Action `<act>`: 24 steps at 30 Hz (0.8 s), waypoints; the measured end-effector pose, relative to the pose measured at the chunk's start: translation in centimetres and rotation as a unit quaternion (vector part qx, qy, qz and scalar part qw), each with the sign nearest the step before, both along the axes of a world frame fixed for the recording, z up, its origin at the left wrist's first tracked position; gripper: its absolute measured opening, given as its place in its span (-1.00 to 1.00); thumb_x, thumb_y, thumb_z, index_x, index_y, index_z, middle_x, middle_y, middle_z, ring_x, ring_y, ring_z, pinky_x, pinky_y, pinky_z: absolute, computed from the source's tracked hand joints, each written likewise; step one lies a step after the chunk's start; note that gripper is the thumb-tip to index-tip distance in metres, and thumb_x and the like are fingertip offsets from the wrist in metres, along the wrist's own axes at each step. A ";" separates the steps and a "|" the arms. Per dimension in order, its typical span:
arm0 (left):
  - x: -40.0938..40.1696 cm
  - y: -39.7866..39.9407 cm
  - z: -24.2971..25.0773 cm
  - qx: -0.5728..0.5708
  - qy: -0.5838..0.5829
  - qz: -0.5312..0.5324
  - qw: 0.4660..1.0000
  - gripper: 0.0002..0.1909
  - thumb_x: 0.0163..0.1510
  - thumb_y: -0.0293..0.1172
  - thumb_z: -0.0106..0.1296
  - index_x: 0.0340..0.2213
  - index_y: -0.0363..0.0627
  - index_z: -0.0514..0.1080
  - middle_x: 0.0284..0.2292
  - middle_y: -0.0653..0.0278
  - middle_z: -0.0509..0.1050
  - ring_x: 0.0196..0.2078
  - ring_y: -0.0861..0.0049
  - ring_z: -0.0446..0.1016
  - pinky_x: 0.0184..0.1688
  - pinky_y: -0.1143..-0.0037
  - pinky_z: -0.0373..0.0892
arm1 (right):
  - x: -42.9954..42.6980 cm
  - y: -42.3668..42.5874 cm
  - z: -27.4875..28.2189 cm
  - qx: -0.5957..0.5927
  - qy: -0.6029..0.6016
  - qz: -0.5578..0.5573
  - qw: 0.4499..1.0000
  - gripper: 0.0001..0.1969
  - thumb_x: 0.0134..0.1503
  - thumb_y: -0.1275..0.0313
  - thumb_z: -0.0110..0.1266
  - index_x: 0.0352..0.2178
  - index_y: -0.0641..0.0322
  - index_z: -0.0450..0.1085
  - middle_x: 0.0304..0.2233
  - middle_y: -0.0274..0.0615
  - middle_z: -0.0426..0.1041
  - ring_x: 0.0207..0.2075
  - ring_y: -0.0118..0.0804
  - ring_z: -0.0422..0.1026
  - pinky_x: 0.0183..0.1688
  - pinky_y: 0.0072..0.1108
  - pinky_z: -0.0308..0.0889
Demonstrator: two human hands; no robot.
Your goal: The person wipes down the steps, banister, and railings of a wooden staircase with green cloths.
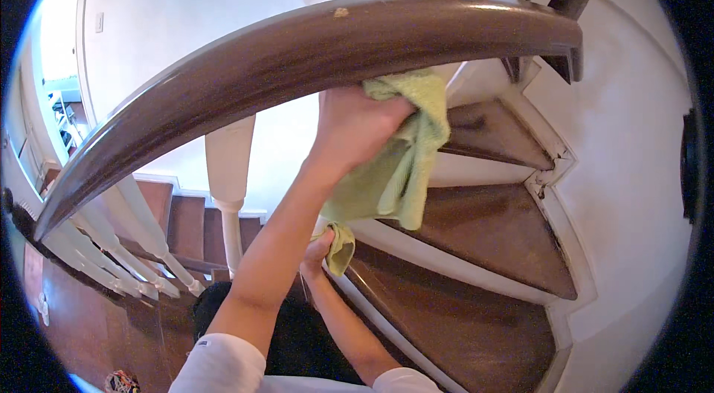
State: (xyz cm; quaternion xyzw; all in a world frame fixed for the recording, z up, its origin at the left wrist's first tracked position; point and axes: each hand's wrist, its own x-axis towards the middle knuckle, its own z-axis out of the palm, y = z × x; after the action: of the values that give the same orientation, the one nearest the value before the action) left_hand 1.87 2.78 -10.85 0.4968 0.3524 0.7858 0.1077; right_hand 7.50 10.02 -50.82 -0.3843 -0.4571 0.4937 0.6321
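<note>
My left hand (357, 122) is raised just under the curved brown wooden handrail (346, 39) and grips a light green cloth (410, 170), which hangs down in folds. The top of that cloth touches the underside of the rail. Lower down, my right hand (319, 251) holds a smaller yellow-green cloth (340, 251). It seems to be near a white baluster, mostly hidden behind my left forearm and the hanging cloth. I cannot tell whether the two cloths are separate pieces.
Brown winder steps (491, 225) with white risers turn up along the white wall (625, 214) at right. White turned balusters (230, 181) stand under the rail at left. Lower steps (187, 220) and a brown floor (83, 331) show beyond. A light switch (99, 22) is on the far wall.
</note>
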 end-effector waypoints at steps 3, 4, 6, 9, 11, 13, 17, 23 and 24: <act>-0.3 -0.5 -1.9 -0.111 0.081 -0.039 0.990 -0.58 -0.33 -0.43 0.16 -0.32 -0.25 0.38 -0.37 0.10 0.45 -0.29 0.39 0.42 -0.17 0.49 0.30 | 0.4 -0.4 0.1 -0.011 0.074 0.068 0.995 -0.59 0.12 0.21 -0.42 -0.28 0.37 0.22 -0.23 -0.07 0.28 -0.14 -0.16 0.20 -0.04 -0.44 0.08; 0.3 -1.1 -2.9 -0.072 0.045 0.006 0.996 -0.53 -0.35 -0.42 0.18 -0.28 -0.24 0.37 -0.38 0.11 0.45 -0.30 0.40 0.42 -0.19 0.50 0.30 | 0.1 -0.6 0.6 -0.015 0.074 0.063 0.995 -0.59 0.12 0.21 -0.42 -0.28 0.37 0.22 -0.23 -0.07 0.28 -0.14 -0.16 0.20 -0.04 -0.44 0.08; 1.1 -1.3 -3.3 -0.038 0.001 0.082 0.996 -0.42 -0.38 -0.38 0.20 -0.21 -0.20 0.31 -0.40 0.07 0.44 -0.31 0.29 0.44 -0.20 0.45 0.32 | -0.5 -1.0 1.7 -0.020 0.065 0.038 0.997 -0.59 0.12 0.20 -0.42 -0.28 0.37 0.22 -0.23 -0.07 0.28 -0.15 -0.17 0.21 -0.05 -0.44 0.09; 2.7 -0.9 0.0 -0.044 0.002 0.217 0.975 -0.44 -0.37 -0.37 0.21 -0.23 -0.21 0.31 -0.38 0.02 0.44 -0.30 0.13 0.42 -0.20 0.37 0.31 | -1.2 -1.9 2.5 -0.023 0.054 0.018 0.998 -0.59 0.12 0.20 -0.41 -0.29 0.36 0.22 -0.24 -0.08 0.29 -0.16 -0.18 0.22 -0.06 -0.45 0.10; 3.3 -0.3 0.4 -0.047 -0.042 0.248 0.967 -0.47 -0.35 -0.36 0.20 -0.26 -0.22 0.31 -0.38 -0.03 0.43 -0.28 0.02 0.40 -0.18 0.31 0.29 | -0.9 -2.1 2.9 -0.024 0.051 0.003 0.998 -0.59 0.12 0.19 -0.41 -0.29 0.36 0.23 -0.24 -0.09 0.29 -0.16 -0.19 0.22 -0.07 -0.45 0.11; 3.2 -0.5 0.0 -0.027 -0.046 0.221 0.974 -0.48 -0.33 -0.39 0.18 -0.24 -0.23 0.29 -0.36 -0.01 0.42 -0.28 0.07 0.40 -0.18 0.34 0.30 | -0.7 -2.4 3.1 -0.027 0.048 -0.004 0.998 -0.59 0.11 0.19 -0.41 -0.29 0.35 0.23 -0.24 -0.10 0.29 -0.17 -0.19 0.23 -0.07 -0.45 0.11; 1.5 -0.7 -3.5 -0.050 -0.016 0.151 0.987 -0.47 -0.30 -0.46 0.15 -0.20 -0.21 0.26 -0.34 0.09 0.42 -0.26 0.25 0.41 -0.16 0.43 0.30 | -0.9 -2.6 3.7 -0.028 0.052 -0.015 0.998 -0.59 0.11 0.19 -0.40 -0.29 0.35 0.23 -0.24 -0.11 0.29 -0.19 -0.20 0.24 -0.08 -0.46 0.13; -1.5 -1.3 -6.6 -0.047 -0.028 -0.169 0.984 -0.46 -0.24 -0.57 0.08 -0.12 -0.13 0.25 -0.24 0.27 0.35 -0.19 0.58 0.30 -0.11 0.61 0.23 | -0.8 -3.4 6.2 -0.022 0.055 -0.073 0.996 -0.59 0.11 0.18 -0.40 -0.29 0.33 0.24 -0.25 -0.13 0.30 -0.21 -0.22 0.26 -0.10 -0.47 0.15; -2.6 -1.3 -5.6 -0.111 -0.038 -0.215 0.970 -0.48 -0.18 -0.58 0.02 -0.10 -0.14 0.24 -0.22 0.17 0.36 -0.13 0.51 0.30 -0.09 0.56 0.23 | -1.0 -3.8 6.6 -0.021 0.054 -0.082 0.995 -0.59 0.10 0.18 -0.39 -0.29 0.33 0.24 -0.25 -0.13 0.30 -0.21 -0.23 0.26 -0.10 -0.47 0.15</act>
State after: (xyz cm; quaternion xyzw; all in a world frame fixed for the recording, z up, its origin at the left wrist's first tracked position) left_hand -0.69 1.47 -16.42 0.5159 0.3180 0.7182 0.3420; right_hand 6.45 6.20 -44.22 -0.4069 -0.3788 0.4696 0.6859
